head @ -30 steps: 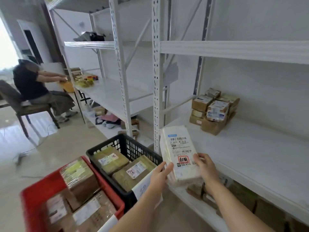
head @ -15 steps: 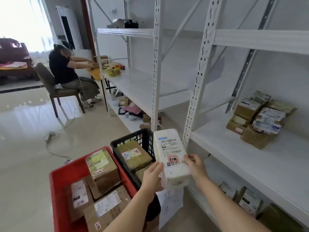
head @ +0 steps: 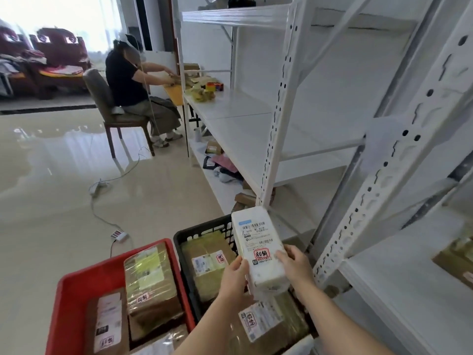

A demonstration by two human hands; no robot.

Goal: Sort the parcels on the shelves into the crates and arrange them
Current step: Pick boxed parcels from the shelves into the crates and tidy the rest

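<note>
Both my hands hold a white parcel [head: 258, 249] with a barcode label and a red stamp, above the black crate [head: 202, 231]. My left hand [head: 234, 278] grips its left edge and my right hand [head: 294, 265] grips its right edge. The black crate holds brown taped parcels [head: 207, 262] with white labels. Left of it, a red crate [head: 84, 285] holds three brown parcels [head: 151, 285]. More brown parcels [head: 458, 260] lie on the white shelf [head: 399, 290] at the far right edge.
White metal shelving uprights [head: 279, 116] stand close on the right. A person sits on a chair [head: 102, 103] at the far end of the shelves. A cable with a power strip [head: 119, 235] runs across the glossy floor. Loose items [head: 222, 165] lie on the bottom shelf.
My view has swung left and down, away from the shelf with parcels. My hands have carried the white parcel from the shelf edge to above the black crate.
</note>
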